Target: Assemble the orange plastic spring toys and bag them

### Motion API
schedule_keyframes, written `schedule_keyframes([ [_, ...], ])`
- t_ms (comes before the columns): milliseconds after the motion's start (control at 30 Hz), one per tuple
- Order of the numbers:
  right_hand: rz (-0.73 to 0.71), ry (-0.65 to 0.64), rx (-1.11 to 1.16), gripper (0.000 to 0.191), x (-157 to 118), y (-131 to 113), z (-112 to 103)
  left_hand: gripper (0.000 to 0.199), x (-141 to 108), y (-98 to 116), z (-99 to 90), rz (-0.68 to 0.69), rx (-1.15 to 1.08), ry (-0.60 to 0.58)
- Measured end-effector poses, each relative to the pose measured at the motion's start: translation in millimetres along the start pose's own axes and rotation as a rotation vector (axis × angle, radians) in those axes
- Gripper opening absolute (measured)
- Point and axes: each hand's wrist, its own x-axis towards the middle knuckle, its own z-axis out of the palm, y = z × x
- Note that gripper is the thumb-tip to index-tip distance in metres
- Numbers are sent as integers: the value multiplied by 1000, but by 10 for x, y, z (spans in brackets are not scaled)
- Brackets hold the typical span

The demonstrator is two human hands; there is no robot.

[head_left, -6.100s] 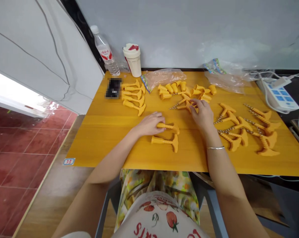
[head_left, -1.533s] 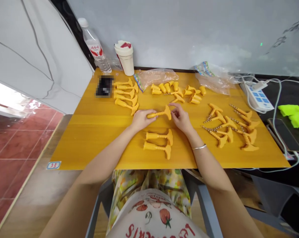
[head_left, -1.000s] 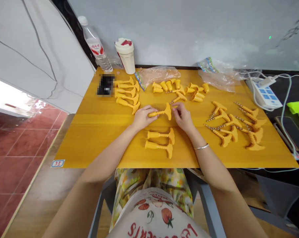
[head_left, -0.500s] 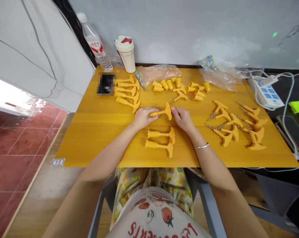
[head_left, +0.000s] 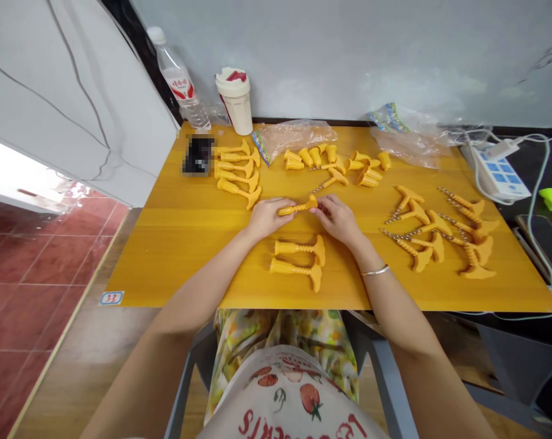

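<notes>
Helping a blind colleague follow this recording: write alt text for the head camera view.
A person's left hand and right hand hold a twisted orange plastic T-handled piece at a yellow wooden table. Matching pieces, some with small chains, lie in groups around the hands.

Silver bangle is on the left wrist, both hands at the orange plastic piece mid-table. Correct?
Wrong wrist. The head view shows the silver bangle on the right wrist, not the left. The rest stands: the left hand and the right hand are both at the orange plastic piece mid-table.
</notes>
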Motion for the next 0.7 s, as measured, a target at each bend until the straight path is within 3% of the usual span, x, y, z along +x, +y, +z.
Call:
schedule_keyframes([
  [300,45,-35,97,53,35,-42,-6,25,-13,66,5,19,20,16],
  [467,143,24,157,56,46,79,-38,21,15,95,-55,42,121,48],
  [700,241,102,59,49,56,241,-87,18,29,90,-28,100,157,-218],
])
